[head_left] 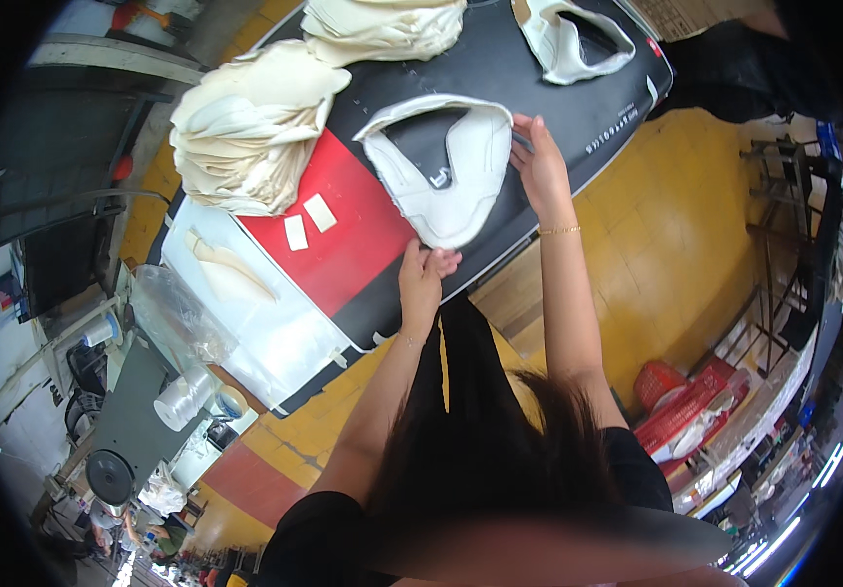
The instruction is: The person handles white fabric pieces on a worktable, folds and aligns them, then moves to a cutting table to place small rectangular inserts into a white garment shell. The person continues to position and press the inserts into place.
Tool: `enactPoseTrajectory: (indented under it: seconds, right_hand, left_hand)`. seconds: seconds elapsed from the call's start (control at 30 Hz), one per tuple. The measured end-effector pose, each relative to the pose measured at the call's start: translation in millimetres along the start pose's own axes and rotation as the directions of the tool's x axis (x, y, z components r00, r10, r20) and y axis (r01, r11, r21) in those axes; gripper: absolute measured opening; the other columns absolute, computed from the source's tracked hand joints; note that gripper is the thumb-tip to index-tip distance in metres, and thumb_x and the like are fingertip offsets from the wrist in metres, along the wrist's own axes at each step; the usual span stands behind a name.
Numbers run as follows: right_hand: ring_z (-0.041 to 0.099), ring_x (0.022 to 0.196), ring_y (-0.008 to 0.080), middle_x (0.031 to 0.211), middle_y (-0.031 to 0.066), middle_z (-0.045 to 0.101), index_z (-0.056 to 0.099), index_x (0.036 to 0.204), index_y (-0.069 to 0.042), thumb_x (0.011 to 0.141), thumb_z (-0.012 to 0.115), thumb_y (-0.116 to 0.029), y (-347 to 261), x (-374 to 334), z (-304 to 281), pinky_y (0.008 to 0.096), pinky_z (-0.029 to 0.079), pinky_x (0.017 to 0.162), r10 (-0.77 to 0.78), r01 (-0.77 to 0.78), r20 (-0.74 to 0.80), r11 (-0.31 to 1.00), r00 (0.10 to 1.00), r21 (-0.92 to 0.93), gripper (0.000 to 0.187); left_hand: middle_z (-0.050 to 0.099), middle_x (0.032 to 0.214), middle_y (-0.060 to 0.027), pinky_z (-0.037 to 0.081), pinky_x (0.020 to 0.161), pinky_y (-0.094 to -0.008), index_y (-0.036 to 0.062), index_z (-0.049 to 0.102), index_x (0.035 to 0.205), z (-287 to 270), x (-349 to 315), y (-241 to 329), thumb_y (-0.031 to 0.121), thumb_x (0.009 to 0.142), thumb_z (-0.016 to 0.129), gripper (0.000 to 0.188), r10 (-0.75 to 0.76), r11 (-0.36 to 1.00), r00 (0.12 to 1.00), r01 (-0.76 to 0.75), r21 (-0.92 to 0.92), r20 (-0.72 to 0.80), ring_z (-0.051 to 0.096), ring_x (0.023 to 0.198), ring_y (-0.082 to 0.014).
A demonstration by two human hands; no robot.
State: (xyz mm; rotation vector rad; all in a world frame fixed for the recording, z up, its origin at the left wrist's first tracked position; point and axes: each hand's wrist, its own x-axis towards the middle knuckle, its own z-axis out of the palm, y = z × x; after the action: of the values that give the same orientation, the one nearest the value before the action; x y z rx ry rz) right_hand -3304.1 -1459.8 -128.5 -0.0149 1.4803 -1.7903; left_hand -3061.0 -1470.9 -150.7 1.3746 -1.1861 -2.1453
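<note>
A white shoe upper [470, 161], stitched and curved into an open loop, lies on the black mat in front of me. At its rounded near end is my left hand [422, 286], the fingertips close against the edge and the fingers apart. My right hand [545, 174] is at the upper's right side, fingers spread along the rim. Whether either hand's fingertips press on the upper cannot be made out. Farther right on the mat rests a second white upper [578, 70].
Two stacks of cream fabric pieces [250, 127] [387, 27] stand at the left and back. Two small white pieces [319, 212] lie on a red sheet [343, 259]. Thread spools [182, 401] stand left of the table. A red basket [661, 383] is beyond my right arm.
</note>
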Motion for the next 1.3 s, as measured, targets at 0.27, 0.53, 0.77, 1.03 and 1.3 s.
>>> enactPoseTrajectory:
  seconds: [0.27, 0.53, 0.77, 1.03, 1.3]
  right_hand:
    - [0.068, 0.087, 0.0210, 0.097, 0.0092, 0.069, 0.071, 0.103, -0.003, 0.094, 0.062, -0.018, -43, 47, 33, 0.0320, 0.052, 0.073, -0.524, 0.463, 0.104, 0.622, 0.845, -0.632, 0.020]
    - [0.067, 0.095, 0.0303, 0.110, 0.0107, 0.070, 0.073, 0.108, -0.010, 0.087, 0.069, -0.018, -86, 150, 83, 0.0375, 0.053, 0.084, -0.628, 0.674, 0.509, 0.035, 0.589, -0.738, 0.023]
    - [0.070, 0.089, 0.0286, 0.100, 0.0110, 0.073, 0.073, 0.106, -0.007, 0.088, 0.068, -0.018, -106, 204, 103, 0.0350, 0.054, 0.084, -0.357, 0.648, 0.603, 0.006, 0.713, -0.762, 0.022]
    - [0.068, 0.087, 0.0331, 0.092, 0.0186, 0.071, 0.073, 0.092, -0.003, 0.088, 0.065, -0.022, -108, 213, 106, 0.0406, 0.052, 0.085, -0.371, 0.695, 0.629, 0.065, 0.683, -0.717, 0.022]
    - [0.068, 0.086, 0.0347, 0.093, 0.0189, 0.071, 0.071, 0.098, -0.004, 0.090, 0.060, -0.017, -110, 219, 103, 0.0410, 0.052, 0.082, -0.356, 0.697, 0.619, 0.151, 0.700, -0.701, 0.019]
  left_hand:
    - [0.053, 0.077, -0.0062, 0.043, 0.052, -0.0225, 0.0019, 0.040, 0.103, -10, -15, 21, 0.014, 0.100, 0.058, 0.022, 0.029, 0.973, 0.977, 0.021, 0.228, -0.213, 0.056, 0.061, -0.0103]
    - [0.057, 0.084, -0.0050, 0.041, 0.062, -0.0265, 0.0011, 0.056, 0.103, -2, -4, 88, 0.009, 0.096, 0.060, 0.011, 0.488, 0.827, 0.872, -0.474, 0.303, 0.033, 0.050, 0.069, -0.0108]
    - [0.061, 0.089, -0.0094, 0.046, 0.068, -0.0307, 0.0016, 0.066, 0.102, 28, 88, 186, 0.005, 0.092, 0.062, 0.012, 0.819, 0.391, 0.538, -0.776, 0.495, 0.197, 0.057, 0.075, -0.0192]
    - [0.067, 0.100, -0.0150, 0.047, 0.080, -0.0421, 0.0016, 0.071, 0.101, 64, 193, 235, 0.016, 0.093, 0.056, 0.021, 0.791, -0.052, 0.357, -0.771, 0.635, 0.497, 0.063, 0.093, -0.0317]
    - [0.068, 0.100, -0.0176, 0.046, 0.085, -0.0447, -0.0003, 0.071, 0.098, 89, 235, 248, 0.023, 0.092, 0.050, 0.032, 0.624, -0.240, 0.537, -0.560, 0.793, 0.568, 0.063, 0.094, -0.0336]
